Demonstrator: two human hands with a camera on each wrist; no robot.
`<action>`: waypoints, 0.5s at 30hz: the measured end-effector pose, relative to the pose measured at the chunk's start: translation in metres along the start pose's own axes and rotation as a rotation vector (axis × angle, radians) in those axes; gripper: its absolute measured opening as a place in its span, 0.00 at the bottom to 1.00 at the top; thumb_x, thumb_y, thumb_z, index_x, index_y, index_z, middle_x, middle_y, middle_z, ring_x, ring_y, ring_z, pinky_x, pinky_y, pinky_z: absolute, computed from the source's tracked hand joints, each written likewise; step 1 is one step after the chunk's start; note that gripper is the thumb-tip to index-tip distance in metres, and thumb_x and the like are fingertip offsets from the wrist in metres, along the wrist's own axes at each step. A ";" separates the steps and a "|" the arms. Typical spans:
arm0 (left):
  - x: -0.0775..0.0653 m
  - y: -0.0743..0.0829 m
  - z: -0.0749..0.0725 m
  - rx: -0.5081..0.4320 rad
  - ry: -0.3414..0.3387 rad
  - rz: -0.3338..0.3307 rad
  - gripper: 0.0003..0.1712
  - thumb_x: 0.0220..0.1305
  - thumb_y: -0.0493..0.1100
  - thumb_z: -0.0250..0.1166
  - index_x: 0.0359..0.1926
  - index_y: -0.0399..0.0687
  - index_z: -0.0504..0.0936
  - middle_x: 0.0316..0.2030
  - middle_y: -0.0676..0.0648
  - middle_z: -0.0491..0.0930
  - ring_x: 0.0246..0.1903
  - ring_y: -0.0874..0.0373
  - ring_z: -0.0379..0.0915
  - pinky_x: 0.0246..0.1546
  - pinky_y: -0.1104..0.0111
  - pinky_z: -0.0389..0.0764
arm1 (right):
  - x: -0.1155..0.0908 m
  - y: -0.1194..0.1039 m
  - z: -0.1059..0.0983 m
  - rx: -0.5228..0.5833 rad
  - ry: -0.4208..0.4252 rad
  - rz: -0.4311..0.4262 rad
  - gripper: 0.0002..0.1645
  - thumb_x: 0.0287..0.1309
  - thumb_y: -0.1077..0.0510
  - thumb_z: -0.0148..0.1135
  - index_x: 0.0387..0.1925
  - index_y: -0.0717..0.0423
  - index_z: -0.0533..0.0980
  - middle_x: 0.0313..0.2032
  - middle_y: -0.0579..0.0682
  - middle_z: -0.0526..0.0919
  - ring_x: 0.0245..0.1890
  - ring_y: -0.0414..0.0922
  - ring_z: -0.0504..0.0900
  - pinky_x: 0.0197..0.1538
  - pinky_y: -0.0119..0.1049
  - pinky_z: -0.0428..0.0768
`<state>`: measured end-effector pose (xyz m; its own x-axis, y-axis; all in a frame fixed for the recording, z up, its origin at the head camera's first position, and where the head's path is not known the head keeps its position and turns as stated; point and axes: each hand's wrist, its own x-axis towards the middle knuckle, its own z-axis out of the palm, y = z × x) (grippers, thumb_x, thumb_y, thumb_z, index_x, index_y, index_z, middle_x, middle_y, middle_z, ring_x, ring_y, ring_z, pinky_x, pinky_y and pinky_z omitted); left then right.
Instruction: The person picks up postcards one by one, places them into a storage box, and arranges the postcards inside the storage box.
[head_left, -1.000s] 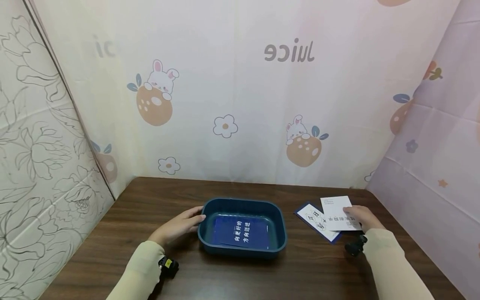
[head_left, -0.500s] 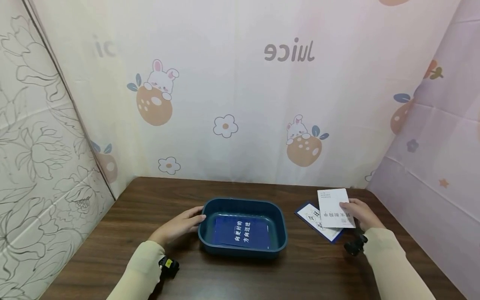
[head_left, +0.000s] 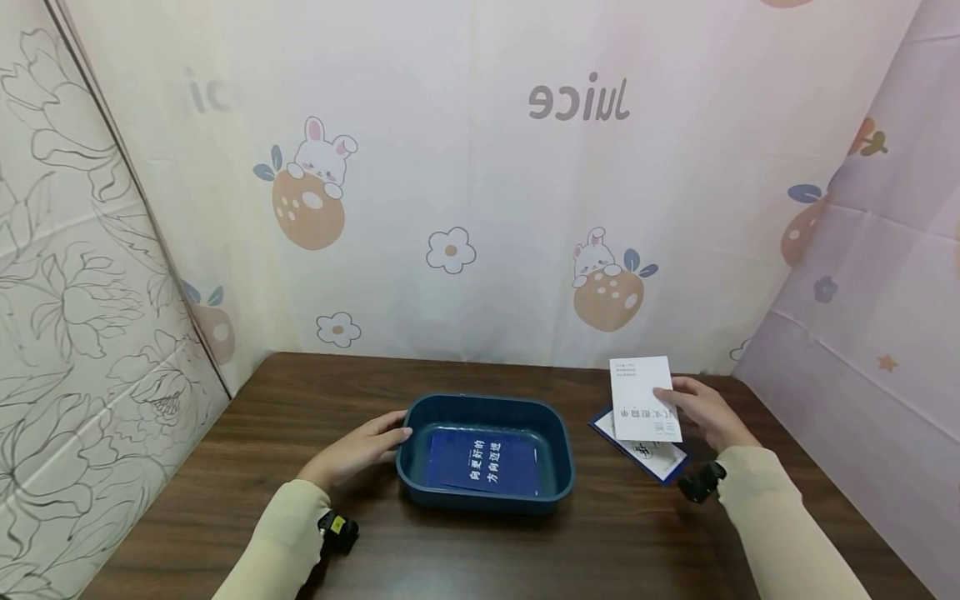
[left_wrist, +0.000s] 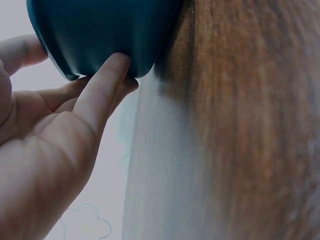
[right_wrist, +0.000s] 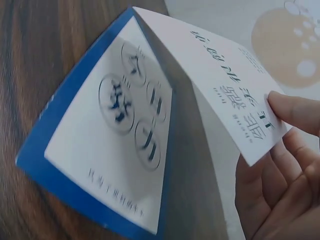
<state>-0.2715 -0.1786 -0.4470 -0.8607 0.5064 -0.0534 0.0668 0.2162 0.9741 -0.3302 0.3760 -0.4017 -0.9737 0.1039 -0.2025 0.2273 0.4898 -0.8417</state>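
My right hand (head_left: 708, 410) pinches a white card (head_left: 637, 383) with dark printed characters, its thumb on top and the fingers underneath. The card is lifted and tilted, overlapping a blue-edged white card (right_wrist: 112, 110) with circled characters that lies on the table. At the other side, my left hand (head_left: 360, 454) grips the left end of a dark teal plastic tray (head_left: 558, 458). Its fingers (left_wrist: 107, 85) are against the outer wall and at the rim. Blue cards (head_left: 483, 467) with white characters lie inside the tray, overlapping one another.
The brown wooden table (head_left: 480, 567) reaches back to a printed curtain (head_left: 480, 167). More patterned curtain hangs along the left and right sides. Small black cameras (head_left: 337, 532) are worn on both wrists.
My right hand has raised the white card and moved it left and back, over the blue-edged card. The left hand and the tray have stayed in place.
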 end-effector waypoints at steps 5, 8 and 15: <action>0.000 0.000 0.000 0.007 0.004 -0.002 0.36 0.79 0.52 0.52 0.76 0.36 0.55 0.71 0.31 0.60 0.65 0.39 0.67 0.64 0.48 0.69 | -0.003 -0.014 0.007 0.013 -0.030 -0.042 0.48 0.67 0.39 0.61 0.73 0.64 0.56 0.47 0.55 0.84 0.40 0.46 0.85 0.42 0.44 0.82; 0.000 0.000 0.000 0.004 0.003 0.000 0.36 0.79 0.52 0.52 0.76 0.35 0.54 0.71 0.31 0.60 0.65 0.39 0.67 0.64 0.49 0.69 | -0.004 -0.022 0.012 0.065 -0.047 -0.069 0.46 0.68 0.40 0.61 0.74 0.64 0.56 0.44 0.52 0.85 0.39 0.47 0.86 0.42 0.43 0.83; 0.000 -0.001 0.000 0.000 0.004 0.000 0.36 0.79 0.52 0.52 0.76 0.35 0.54 0.71 0.31 0.60 0.65 0.39 0.67 0.64 0.49 0.69 | -0.010 -0.043 0.026 0.150 -0.100 -0.134 0.45 0.71 0.41 0.57 0.76 0.62 0.55 0.44 0.50 0.87 0.40 0.47 0.87 0.44 0.43 0.85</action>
<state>-0.2715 -0.1787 -0.4478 -0.8628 0.5028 -0.0524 0.0667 0.2160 0.9741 -0.3300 0.3315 -0.3765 -0.9911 -0.0438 -0.1259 0.1020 0.3588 -0.9278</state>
